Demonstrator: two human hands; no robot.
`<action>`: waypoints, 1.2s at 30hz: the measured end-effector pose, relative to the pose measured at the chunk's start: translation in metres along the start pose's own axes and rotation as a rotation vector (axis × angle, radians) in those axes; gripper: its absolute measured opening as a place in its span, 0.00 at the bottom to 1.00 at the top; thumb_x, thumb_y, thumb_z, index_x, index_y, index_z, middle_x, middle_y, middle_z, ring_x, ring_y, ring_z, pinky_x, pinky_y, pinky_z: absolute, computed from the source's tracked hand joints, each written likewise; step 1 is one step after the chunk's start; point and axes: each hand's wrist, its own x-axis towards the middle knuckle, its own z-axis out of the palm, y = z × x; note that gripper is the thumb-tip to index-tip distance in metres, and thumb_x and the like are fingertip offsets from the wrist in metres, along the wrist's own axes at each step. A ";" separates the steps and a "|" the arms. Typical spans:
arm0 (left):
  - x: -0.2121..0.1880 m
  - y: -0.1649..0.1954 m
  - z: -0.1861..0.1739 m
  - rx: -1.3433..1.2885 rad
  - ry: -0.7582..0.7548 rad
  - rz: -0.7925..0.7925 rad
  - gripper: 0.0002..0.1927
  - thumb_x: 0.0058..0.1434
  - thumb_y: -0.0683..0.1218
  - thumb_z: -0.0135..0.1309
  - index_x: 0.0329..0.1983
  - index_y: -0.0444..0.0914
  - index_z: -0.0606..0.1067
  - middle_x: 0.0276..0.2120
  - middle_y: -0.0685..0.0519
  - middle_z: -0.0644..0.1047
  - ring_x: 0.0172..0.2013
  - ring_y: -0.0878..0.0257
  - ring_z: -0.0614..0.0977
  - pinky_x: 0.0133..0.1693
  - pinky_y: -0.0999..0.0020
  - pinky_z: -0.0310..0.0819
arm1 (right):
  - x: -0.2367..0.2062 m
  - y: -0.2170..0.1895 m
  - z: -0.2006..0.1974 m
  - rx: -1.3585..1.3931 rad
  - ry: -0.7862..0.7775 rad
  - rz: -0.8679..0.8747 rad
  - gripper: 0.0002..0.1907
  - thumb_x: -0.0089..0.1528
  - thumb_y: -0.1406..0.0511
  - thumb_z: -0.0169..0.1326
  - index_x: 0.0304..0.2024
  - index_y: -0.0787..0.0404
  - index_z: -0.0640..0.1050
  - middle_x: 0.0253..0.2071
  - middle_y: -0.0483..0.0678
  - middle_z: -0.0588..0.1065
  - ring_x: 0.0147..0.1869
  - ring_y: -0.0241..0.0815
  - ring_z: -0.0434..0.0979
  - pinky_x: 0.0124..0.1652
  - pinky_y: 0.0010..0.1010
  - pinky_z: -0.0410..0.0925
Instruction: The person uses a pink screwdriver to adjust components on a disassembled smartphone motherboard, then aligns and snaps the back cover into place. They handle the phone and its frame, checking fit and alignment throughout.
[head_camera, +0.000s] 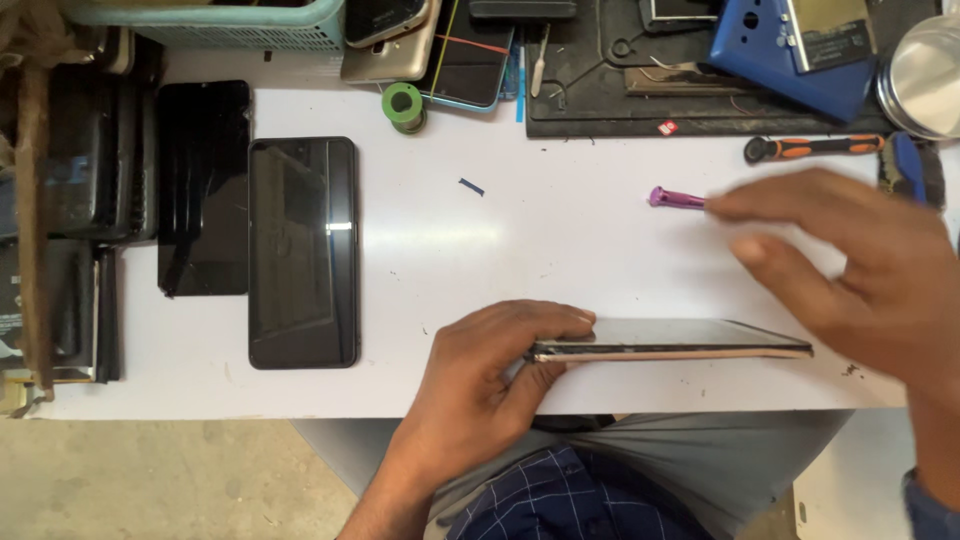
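My left hand (480, 385) grips the left end of a thin phone (680, 340) with a gold-coloured edge, held tilted on its side near the front edge of the white table (560, 240). My right hand (850, 265) hovers blurred over the table's right side, fingers spread. Its fingertips reach a small purple tool (672, 198) lying on the table; I cannot tell whether they touch it.
A black phone (303, 252) and a black screen panel (203, 188) lie at the left. A green tape roll (404, 105), more phones, a dark work mat (640, 90), a blue case (790, 50), an orange-handled tool (815, 147) and a basket (210, 22) line the back.
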 end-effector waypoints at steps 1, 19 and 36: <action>0.000 0.000 -0.001 0.004 0.000 0.010 0.15 0.59 0.37 0.59 0.50 0.40 0.80 0.49 0.52 0.84 0.52 0.57 0.86 0.52 0.63 0.82 | 0.015 -0.002 -0.002 -0.014 0.016 -0.105 0.14 0.65 0.65 0.57 0.52 0.64 0.81 0.47 0.55 0.80 0.48 0.45 0.82 0.45 0.34 0.74; 0.014 -0.027 -0.017 -0.032 0.005 0.188 0.23 0.48 0.33 0.50 0.49 0.37 0.78 0.48 0.51 0.83 0.56 0.54 0.86 0.63 0.58 0.82 | 0.182 -0.026 0.047 -0.438 -0.043 -0.618 0.05 0.57 0.68 0.66 0.36 0.59 0.85 0.35 0.47 0.73 0.38 0.46 0.75 0.35 0.37 0.69; 0.011 -0.016 -0.023 -0.055 -0.011 0.165 0.21 0.50 0.33 0.54 0.50 0.35 0.77 0.51 0.48 0.82 0.56 0.51 0.84 0.59 0.56 0.79 | 0.196 -0.049 0.048 -0.603 -0.160 -0.726 0.05 0.55 0.67 0.60 0.26 0.63 0.79 0.27 0.49 0.73 0.34 0.48 0.76 0.34 0.39 0.69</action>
